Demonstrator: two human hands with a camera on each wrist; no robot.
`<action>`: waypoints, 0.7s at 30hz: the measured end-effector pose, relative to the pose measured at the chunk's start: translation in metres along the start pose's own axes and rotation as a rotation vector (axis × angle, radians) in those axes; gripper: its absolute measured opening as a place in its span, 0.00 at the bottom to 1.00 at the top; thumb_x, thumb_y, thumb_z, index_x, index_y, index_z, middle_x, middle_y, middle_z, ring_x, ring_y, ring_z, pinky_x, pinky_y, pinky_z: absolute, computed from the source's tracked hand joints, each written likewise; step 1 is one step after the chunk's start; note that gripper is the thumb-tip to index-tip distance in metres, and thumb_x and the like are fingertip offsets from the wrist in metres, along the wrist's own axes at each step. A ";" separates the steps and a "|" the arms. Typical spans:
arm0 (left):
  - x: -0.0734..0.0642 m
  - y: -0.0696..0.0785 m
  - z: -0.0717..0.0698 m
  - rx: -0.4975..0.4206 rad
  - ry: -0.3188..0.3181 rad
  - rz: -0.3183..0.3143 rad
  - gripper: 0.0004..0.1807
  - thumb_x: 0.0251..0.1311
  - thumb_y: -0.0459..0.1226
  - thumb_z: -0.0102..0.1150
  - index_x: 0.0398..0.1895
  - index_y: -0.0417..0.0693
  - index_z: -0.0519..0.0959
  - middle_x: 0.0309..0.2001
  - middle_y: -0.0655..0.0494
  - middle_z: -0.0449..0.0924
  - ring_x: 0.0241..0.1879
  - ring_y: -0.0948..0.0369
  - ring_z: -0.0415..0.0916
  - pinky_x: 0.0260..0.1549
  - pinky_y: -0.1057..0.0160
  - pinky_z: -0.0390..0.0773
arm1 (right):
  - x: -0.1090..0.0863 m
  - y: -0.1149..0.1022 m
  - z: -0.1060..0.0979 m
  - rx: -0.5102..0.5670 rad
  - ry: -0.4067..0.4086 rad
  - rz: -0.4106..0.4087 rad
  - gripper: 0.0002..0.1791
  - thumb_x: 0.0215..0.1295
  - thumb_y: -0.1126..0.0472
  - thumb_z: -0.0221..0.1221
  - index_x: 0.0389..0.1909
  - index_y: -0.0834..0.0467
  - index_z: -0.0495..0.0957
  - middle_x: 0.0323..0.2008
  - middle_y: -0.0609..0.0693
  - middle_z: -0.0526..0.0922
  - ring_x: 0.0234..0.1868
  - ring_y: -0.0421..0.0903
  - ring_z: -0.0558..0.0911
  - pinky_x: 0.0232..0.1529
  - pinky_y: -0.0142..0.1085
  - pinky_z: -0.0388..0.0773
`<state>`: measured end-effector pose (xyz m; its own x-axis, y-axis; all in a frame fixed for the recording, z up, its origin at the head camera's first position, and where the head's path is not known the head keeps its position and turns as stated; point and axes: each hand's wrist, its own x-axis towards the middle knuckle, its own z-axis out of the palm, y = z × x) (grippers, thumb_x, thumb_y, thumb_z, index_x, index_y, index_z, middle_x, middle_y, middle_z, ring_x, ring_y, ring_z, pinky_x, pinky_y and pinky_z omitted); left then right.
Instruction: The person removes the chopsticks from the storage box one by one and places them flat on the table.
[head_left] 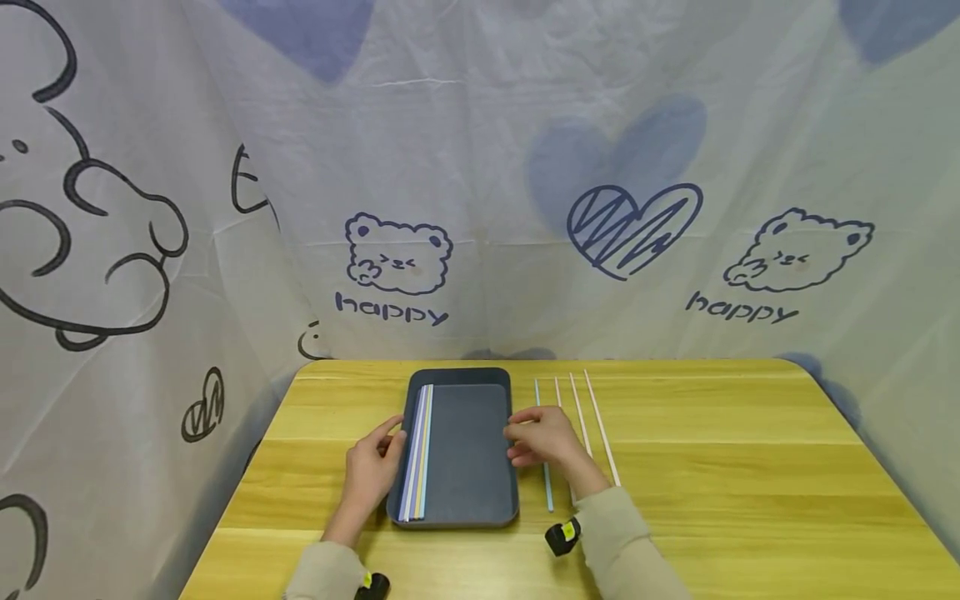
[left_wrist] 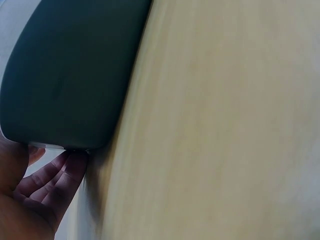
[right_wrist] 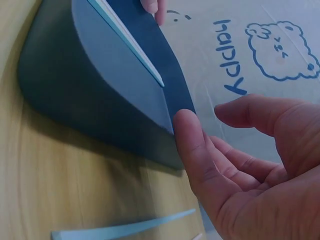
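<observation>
A dark grey rectangular tray (head_left: 472, 454) lies on the table, with several thin pastel sticks (head_left: 417, 454) lined up along its inner left side. My left hand (head_left: 372, 467) holds the tray's left edge, thumb at the rim and fingers (left_wrist: 70, 175) against the outer wall. On the opposite side, my right hand (head_left: 546, 435) has its index finger (right_wrist: 189, 135) at the tray's outer wall, while the thumb (right_wrist: 245, 112) stands apart from it. Under and beside the right hand lie a light blue stick (head_left: 548, 487) and several pale pinkish sticks (head_left: 602, 429), partly hidden by the forearm.
The wooden table (head_left: 735, 467) extends widely to the right of the loose sticks and less far left of the tray. A pale printed cloth (head_left: 510, 292) hangs behind the table and along both sides. Each wrist carries a small black camera (head_left: 562, 537).
</observation>
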<state>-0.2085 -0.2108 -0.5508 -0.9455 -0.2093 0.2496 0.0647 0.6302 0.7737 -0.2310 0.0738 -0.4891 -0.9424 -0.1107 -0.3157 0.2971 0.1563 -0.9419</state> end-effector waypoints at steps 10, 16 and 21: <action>-0.001 -0.003 0.000 -0.013 -0.001 0.004 0.18 0.73 0.35 0.64 0.63 0.46 0.85 0.33 0.46 0.89 0.29 0.63 0.79 0.29 0.70 0.78 | 0.001 -0.003 0.021 0.025 -0.005 -0.054 0.20 0.61 0.72 0.64 0.54 0.74 0.80 0.35 0.69 0.88 0.22 0.45 0.86 0.27 0.39 0.87; 0.000 -0.003 0.000 -0.005 0.002 0.001 0.18 0.73 0.35 0.64 0.63 0.46 0.85 0.33 0.47 0.89 0.29 0.63 0.79 0.29 0.69 0.77 | 0.000 -0.003 0.033 0.024 -0.044 -0.087 0.19 0.63 0.72 0.63 0.54 0.76 0.79 0.37 0.71 0.88 0.24 0.44 0.87 0.31 0.40 0.88; 0.001 -0.002 0.000 0.003 0.004 0.003 0.18 0.73 0.35 0.64 0.63 0.46 0.85 0.33 0.47 0.89 0.29 0.64 0.79 0.29 0.69 0.77 | 0.001 -0.004 0.043 0.018 -0.073 -0.116 0.21 0.62 0.71 0.63 0.54 0.78 0.78 0.39 0.75 0.87 0.24 0.44 0.87 0.31 0.40 0.89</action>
<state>-0.2102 -0.2123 -0.5524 -0.9440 -0.2102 0.2542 0.0668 0.6328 0.7715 -0.2269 0.0312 -0.4908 -0.9572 -0.1982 -0.2109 0.1898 0.1206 -0.9744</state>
